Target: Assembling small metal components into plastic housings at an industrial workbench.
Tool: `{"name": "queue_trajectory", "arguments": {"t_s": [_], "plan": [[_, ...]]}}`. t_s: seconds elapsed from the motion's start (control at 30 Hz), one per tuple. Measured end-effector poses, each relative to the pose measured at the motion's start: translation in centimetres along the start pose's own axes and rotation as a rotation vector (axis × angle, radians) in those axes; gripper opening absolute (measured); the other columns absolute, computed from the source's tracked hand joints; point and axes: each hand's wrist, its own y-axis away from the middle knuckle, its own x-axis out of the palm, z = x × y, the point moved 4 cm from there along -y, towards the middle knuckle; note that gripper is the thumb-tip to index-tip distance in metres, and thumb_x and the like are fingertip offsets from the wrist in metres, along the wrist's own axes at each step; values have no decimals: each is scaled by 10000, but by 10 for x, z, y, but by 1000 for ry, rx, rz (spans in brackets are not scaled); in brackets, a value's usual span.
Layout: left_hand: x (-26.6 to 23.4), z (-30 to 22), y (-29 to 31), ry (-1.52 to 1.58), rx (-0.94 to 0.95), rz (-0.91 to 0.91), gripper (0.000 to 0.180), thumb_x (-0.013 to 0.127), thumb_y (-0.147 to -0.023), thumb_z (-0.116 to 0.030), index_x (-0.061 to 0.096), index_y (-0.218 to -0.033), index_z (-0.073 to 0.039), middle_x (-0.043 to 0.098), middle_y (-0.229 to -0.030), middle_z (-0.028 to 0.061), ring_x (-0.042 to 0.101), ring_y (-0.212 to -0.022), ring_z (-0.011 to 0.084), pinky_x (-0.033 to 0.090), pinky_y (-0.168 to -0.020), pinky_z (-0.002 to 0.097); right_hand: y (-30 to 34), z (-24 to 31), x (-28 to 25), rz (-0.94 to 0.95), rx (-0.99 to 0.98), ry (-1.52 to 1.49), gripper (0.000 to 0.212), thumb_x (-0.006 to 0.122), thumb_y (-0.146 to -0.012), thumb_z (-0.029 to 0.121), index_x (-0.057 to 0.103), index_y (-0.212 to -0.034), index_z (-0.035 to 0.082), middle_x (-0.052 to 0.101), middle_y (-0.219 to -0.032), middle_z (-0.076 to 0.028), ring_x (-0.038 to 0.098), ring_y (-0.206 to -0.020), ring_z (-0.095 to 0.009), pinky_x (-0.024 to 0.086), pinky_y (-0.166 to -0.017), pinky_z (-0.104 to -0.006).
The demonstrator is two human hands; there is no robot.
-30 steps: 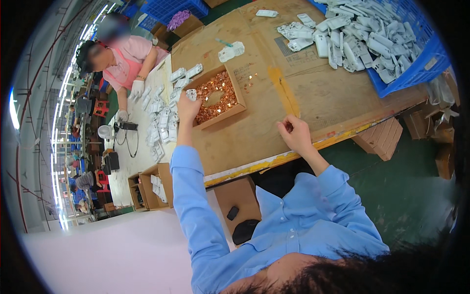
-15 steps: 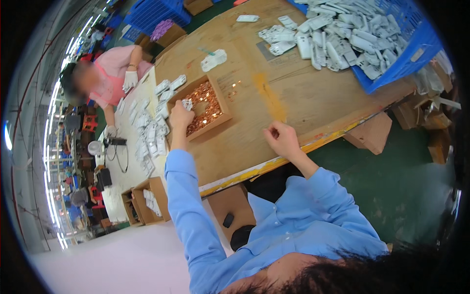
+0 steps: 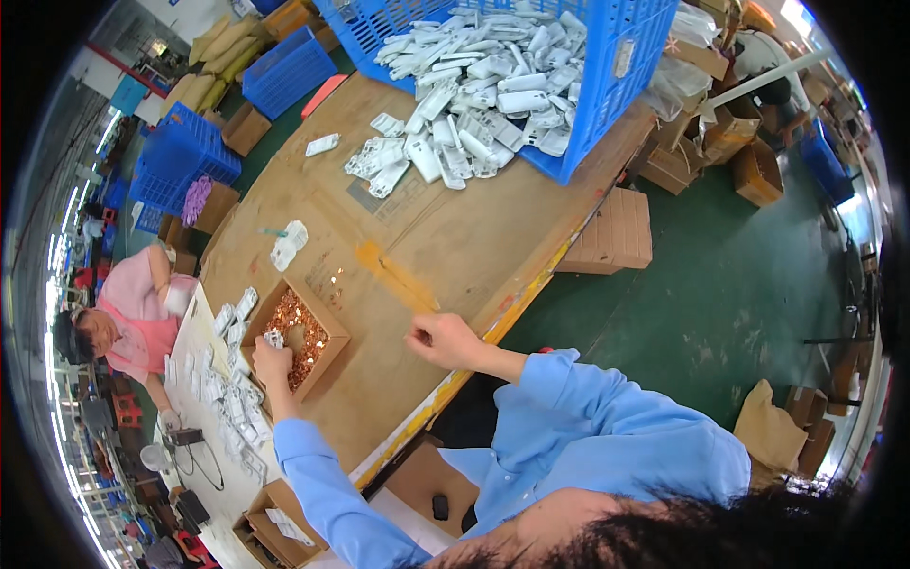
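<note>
Just inside the near edge of the brown wooden table (image 3: 370, 384), the bare right hand (image 3: 447, 341) has its grip curled inward, and whether it pinches anything small cannot be told. Left of it, the bare left hand (image 3: 273, 363), its grip pinching a small white plastic housing (image 3: 274, 338), is at the left side of a shallow brown cardboard box (image 3: 329, 354) holding tiny shiny copper-coloured pieces (image 3: 310, 355), with loose white housings (image 3: 239, 410) strewn alongside. Farther off, a heap of similar white housings (image 3: 507, 90) spills from a blue plastic crate (image 3: 614, 100).
</note>
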Motion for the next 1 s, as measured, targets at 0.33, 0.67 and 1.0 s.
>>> {"name": "queue_trajectory", "arguments": {"t_s": [0.33, 0.67, 1.0], "plan": [[3, 2, 3, 35, 34, 11, 430, 673, -716, -167, 477, -1068, -17, 625, -1053, 280, 606, -994, 449, 493, -863, 509, -1, 0, 1, 11, -18, 9, 202, 635, -834, 223, 573, -752, 49, 616, -679, -125, 617, -648, -328, 486, -580, -417], [7, 8, 5, 0, 104, -33, 450, 669, -707, -142, 471, -1100, -49, 634, -1018, 265, 620, -961, 444, 514, -832, 506, 2, 0, 5, 30, 6, 5, 228, 638, -840, 235, 567, -735, 46, 619, -670, -137, 618, -639, -333, 484, -577, -419], [-1, -9, 10, 39, 145, -19, 367, 644, -705, -87, 515, -1045, -32, 640, -1017, 262, 625, -970, 428, 512, -836, 503, -1, -8, 6, 32, 31, 61, 226, 665, -831, 230, 595, -744, 34, 606, -655, -149, 615, -614, -323, 488, -570, -400]]}}
